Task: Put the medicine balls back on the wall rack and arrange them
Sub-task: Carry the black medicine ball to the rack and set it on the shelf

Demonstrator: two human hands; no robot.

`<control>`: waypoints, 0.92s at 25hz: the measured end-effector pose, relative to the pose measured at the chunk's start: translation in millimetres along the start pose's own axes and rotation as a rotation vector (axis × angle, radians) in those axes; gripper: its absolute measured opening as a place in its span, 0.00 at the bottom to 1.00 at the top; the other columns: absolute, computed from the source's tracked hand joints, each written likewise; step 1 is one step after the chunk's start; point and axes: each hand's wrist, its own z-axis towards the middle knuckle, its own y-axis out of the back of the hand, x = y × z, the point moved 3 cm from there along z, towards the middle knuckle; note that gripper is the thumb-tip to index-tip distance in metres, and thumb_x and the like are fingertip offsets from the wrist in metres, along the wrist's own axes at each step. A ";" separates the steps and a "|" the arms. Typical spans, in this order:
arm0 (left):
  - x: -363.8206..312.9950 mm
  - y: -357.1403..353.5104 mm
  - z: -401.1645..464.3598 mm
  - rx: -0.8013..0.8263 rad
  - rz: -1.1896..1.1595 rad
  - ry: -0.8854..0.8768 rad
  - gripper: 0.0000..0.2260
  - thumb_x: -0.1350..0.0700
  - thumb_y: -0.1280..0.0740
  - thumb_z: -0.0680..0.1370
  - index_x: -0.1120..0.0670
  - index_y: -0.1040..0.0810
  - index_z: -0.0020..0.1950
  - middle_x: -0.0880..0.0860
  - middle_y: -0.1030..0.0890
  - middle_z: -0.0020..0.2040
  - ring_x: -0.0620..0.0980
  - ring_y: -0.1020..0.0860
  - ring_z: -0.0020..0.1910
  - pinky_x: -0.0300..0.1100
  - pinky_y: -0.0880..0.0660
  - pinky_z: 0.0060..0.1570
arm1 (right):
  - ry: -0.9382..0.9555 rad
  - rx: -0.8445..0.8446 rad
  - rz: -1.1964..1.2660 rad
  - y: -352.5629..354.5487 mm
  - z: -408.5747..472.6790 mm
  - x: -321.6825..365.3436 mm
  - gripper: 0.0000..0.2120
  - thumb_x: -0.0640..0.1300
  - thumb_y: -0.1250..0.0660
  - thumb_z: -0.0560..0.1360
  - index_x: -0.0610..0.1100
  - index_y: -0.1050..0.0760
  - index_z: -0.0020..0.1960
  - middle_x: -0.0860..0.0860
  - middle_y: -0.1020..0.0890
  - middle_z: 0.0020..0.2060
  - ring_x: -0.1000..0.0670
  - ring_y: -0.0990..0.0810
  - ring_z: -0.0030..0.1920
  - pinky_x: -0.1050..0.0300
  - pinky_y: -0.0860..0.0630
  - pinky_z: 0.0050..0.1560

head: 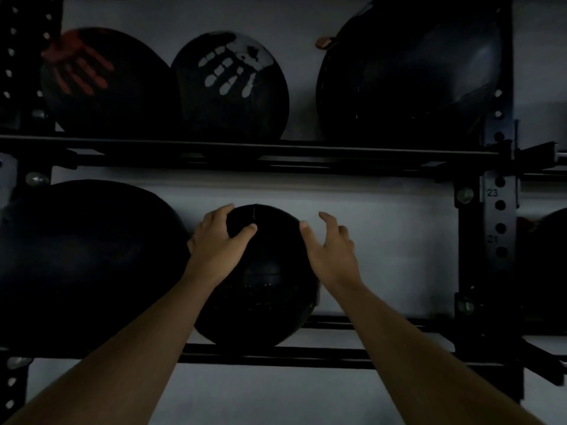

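A black medicine ball (260,289) rests on the lower rails of the black wall rack (276,354). My left hand (219,243) lies on the ball's upper left side, fingers wrapped over it. My right hand (333,248) is at the ball's right edge with fingers spread; only the thumb seems to touch it. A larger black ball (79,259) sits directly to the left on the same shelf. The upper shelf (245,150) carries a ball with a red handprint (101,84), a ball with a white handprint (230,87) and a big black ball (408,75).
A perforated black upright (498,216) with numbers stands at the right, and another ball's edge (549,259) shows beyond it. The lower shelf has a gap between the held ball and this upright. A grey wall (383,256) is behind the rack. The scene is dim.
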 end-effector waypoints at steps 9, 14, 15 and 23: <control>-187.0 -27.1 43.5 -0.083 -0.146 -0.266 0.30 0.37 0.34 0.74 0.47 0.28 0.74 0.53 0.28 0.75 0.55 0.29 0.74 0.59 0.33 0.75 | 0.161 -0.381 -0.090 210.5 82.4 38.2 0.23 0.59 0.45 0.83 0.49 0.32 0.73 0.41 0.27 0.70 0.36 0.27 0.68 0.39 0.29 0.69; -273.2 -62.5 76.1 -0.169 -0.206 -0.312 0.28 0.38 0.33 0.77 0.48 0.29 0.74 0.53 0.28 0.74 0.55 0.27 0.71 0.53 0.30 0.72 | 0.254 -0.481 -0.122 309.8 141.2 37.8 0.23 0.58 0.44 0.83 0.47 0.31 0.72 0.41 0.27 0.70 0.35 0.26 0.67 0.38 0.28 0.69; -286.1 -69.5 83.0 -0.193 -0.220 -0.308 0.28 0.39 0.33 0.78 0.49 0.29 0.75 0.53 0.28 0.74 0.55 0.26 0.71 0.52 0.29 0.72 | 0.270 -0.495 -0.121 323.2 152.9 35.6 0.23 0.59 0.44 0.83 0.47 0.31 0.72 0.40 0.27 0.70 0.35 0.26 0.67 0.39 0.28 0.68; -352.1 -89.6 136.5 -0.377 -0.277 -0.193 0.35 0.32 0.42 0.79 0.52 0.37 0.80 0.57 0.37 0.80 0.63 0.30 0.74 0.59 0.30 0.72 | 0.322 -0.447 -0.012 355.1 251.9 45.3 0.31 0.64 0.48 0.82 0.48 0.36 0.79 0.38 0.32 0.76 0.33 0.32 0.74 0.41 0.34 0.73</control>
